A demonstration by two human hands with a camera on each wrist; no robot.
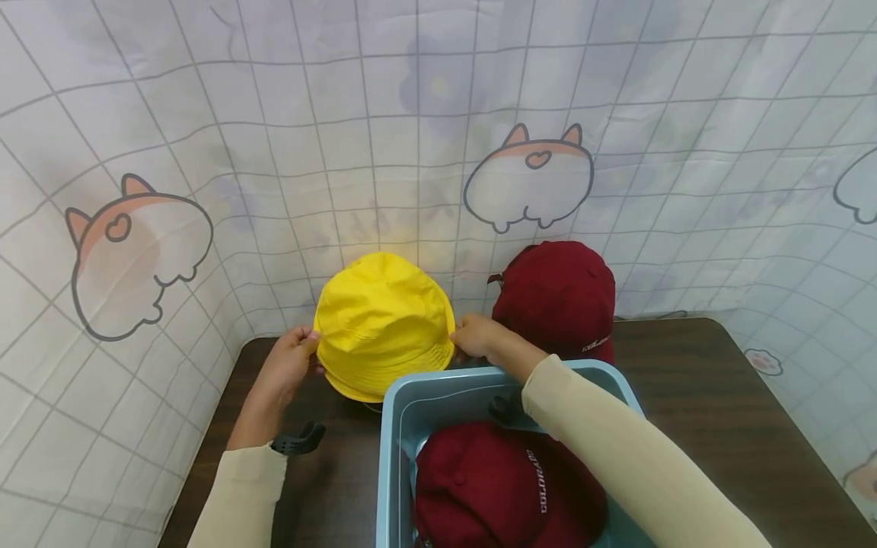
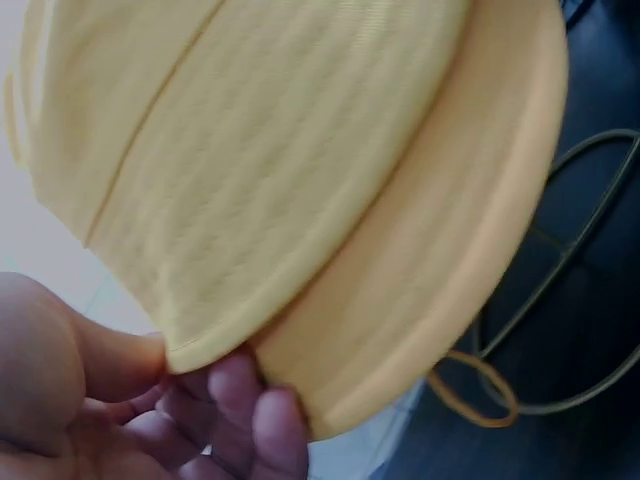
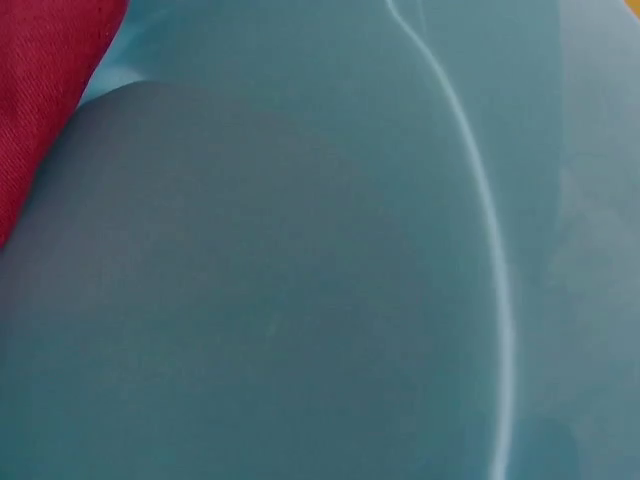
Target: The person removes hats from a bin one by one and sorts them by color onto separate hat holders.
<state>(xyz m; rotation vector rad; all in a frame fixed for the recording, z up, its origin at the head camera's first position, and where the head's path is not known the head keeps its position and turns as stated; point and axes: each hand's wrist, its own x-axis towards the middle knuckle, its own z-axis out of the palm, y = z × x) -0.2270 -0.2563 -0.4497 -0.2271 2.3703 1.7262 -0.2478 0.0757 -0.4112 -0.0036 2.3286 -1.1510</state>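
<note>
A yellow bucket hat (image 1: 384, 316) is upright at the back left of the table, crown up. My left hand (image 1: 286, 364) pinches its left edge. At the opposite edge my right hand (image 1: 479, 335) pinches the brim. The left wrist view shows the thumb and fingers of the left hand (image 2: 90, 390) on the hat's edge, where two layers of yellow cloth (image 2: 400, 250) lie one over the other. Thin wire loops (image 2: 560, 260) show below the hat. The right wrist view shows only the blue bin's wall (image 3: 300, 280) and some red cloth, with the hand out of sight.
A blue plastic bin (image 1: 387, 464) stands in front, under my right forearm. Inside lies a dark red cap (image 1: 473, 479) with white lettering. Another dark red cap (image 1: 555, 297) is at the back right. A patterned white cloth (image 1: 308, 114) hangs behind the dark wooden table (image 1: 692, 388).
</note>
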